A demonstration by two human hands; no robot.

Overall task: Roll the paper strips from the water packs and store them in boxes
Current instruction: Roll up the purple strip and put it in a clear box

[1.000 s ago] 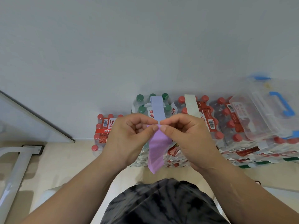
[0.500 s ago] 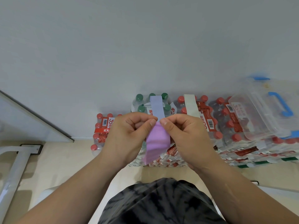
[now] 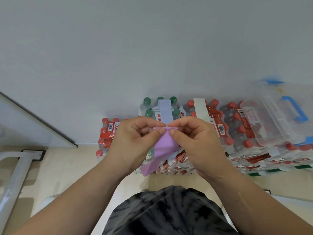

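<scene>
A purple paper strip (image 3: 163, 148) hangs between my hands, its top end curled over at my fingertips. My left hand (image 3: 135, 141) and my right hand (image 3: 198, 143) both pinch that top end, thumbs facing each other. The free tail slants down to the left. Behind my hands, a pale blue strip (image 3: 165, 110) lies over the green-capped water pack (image 3: 149, 107), and a cream strip (image 3: 200, 109) lies over a red-capped water pack (image 3: 218, 126). A clear plastic box with a blue handle (image 3: 277, 119) rests on the packs at the right.
More red-capped packs (image 3: 108, 133) stand lower at the left against the grey wall. A white metal frame (image 3: 15, 170) crosses the floor at far left. My dark patterned shorts (image 3: 167, 212) fill the bottom middle.
The strip's top end has been rolled further over at my fingertips, and its hanging tail has swung from straight down to the lower left and grown shorter.
</scene>
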